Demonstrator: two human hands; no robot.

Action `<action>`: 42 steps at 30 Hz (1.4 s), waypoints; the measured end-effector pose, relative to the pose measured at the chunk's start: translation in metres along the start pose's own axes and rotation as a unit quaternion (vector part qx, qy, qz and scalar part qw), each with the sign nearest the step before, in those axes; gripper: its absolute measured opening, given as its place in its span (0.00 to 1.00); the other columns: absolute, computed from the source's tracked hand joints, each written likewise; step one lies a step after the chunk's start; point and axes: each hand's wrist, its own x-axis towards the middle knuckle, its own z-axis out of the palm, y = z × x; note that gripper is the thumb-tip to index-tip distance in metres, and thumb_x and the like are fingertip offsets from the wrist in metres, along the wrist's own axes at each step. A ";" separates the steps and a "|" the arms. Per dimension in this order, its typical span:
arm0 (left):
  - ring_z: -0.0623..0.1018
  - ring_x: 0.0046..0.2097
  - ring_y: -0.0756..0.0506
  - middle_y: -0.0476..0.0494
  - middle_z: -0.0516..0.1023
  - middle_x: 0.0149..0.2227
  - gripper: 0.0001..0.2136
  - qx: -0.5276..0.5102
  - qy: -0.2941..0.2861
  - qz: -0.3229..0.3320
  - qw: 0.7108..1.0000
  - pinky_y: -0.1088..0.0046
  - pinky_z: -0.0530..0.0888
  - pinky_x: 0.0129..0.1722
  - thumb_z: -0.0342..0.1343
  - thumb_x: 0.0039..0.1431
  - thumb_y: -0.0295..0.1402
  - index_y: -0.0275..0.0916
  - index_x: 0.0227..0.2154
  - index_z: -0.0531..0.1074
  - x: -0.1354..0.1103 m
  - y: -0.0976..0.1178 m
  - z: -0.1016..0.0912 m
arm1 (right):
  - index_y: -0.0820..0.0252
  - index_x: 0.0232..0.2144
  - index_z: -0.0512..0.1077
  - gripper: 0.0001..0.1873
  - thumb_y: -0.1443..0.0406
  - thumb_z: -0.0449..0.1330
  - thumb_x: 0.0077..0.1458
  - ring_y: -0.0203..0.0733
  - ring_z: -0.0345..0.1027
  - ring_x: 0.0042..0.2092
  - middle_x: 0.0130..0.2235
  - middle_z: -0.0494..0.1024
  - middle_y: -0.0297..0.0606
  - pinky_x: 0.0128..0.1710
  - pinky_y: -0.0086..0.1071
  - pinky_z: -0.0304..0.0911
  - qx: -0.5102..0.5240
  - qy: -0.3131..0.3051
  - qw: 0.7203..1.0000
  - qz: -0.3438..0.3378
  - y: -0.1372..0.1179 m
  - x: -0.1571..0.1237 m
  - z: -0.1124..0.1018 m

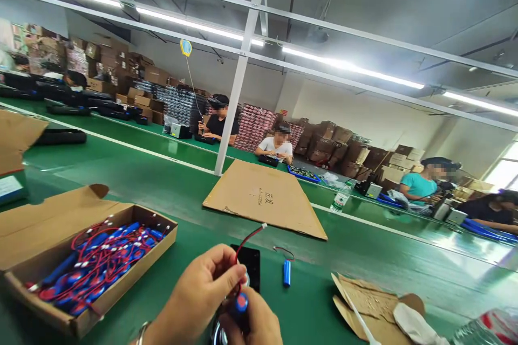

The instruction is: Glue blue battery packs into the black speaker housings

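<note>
Low in the middle of the view, my left hand (pixel 204 296) is closed in a pinch on a red wire (pixel 250 237) that curves up to a small white plug. My right hand (pixel 253 321) is below it, fingers wrapped around a blue battery cell (pixel 242 302) with a red end. Behind my hands lies a black flat part (pixel 251 265) on the green belt. Another blue battery cell (pixel 286 273) with a thin wire lies just to the right. A cardboard box (pixel 133 275) at left holds several blue cells with red wires.
A flat cardboard sheet (pixel 265 197) lies on the green conveyor (pixel 162 172) beyond my hands. Torn cardboard (pixel 364 302) and a white rag sit at lower right. A white post (pixel 232 102) rises mid-table. Other people sit working along the far side, with stacked cartons behind them.
</note>
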 end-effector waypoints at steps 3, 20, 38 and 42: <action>0.75 0.41 0.47 0.42 0.74 0.41 0.17 0.076 0.098 0.042 0.991 0.71 0.71 0.41 0.50 0.52 0.47 0.39 0.38 0.63 0.018 -0.032 -0.008 | 0.51 0.42 0.63 0.14 0.63 0.56 0.50 0.39 0.72 0.37 0.35 0.77 0.31 0.39 0.30 0.66 0.065 -0.033 0.996 0.059 0.002 0.025 -0.017; 0.64 0.58 0.40 0.34 0.63 0.58 0.32 0.157 0.053 -0.029 0.986 0.62 0.59 0.61 0.50 0.42 0.35 0.28 0.54 0.59 0.039 -0.126 -0.031 | 0.54 0.40 0.70 0.17 0.73 0.54 0.47 0.43 0.67 0.43 0.40 0.75 0.35 0.46 0.36 0.61 -0.129 -0.149 0.980 -0.011 0.052 0.101 0.010; 0.62 0.59 0.38 0.31 0.59 0.59 0.33 0.130 0.053 -0.034 0.990 0.58 0.58 0.61 0.48 0.43 0.33 0.25 0.55 0.56 0.037 -0.127 -0.026 | 0.53 0.41 0.72 0.19 0.75 0.53 0.49 0.36 0.67 0.45 0.43 0.75 0.33 0.48 0.31 0.62 -0.132 -0.163 0.977 -0.037 0.066 0.101 0.007; 0.61 0.60 0.40 0.32 0.59 0.60 0.33 0.125 0.053 -0.029 0.990 0.60 0.57 0.62 0.48 0.42 0.33 0.26 0.55 0.57 0.037 -0.127 -0.025 | 0.49 0.39 0.75 0.18 0.74 0.55 0.49 0.39 0.65 0.45 0.44 0.72 0.35 0.48 0.35 0.62 -0.162 -0.153 0.974 -0.048 0.067 0.104 0.003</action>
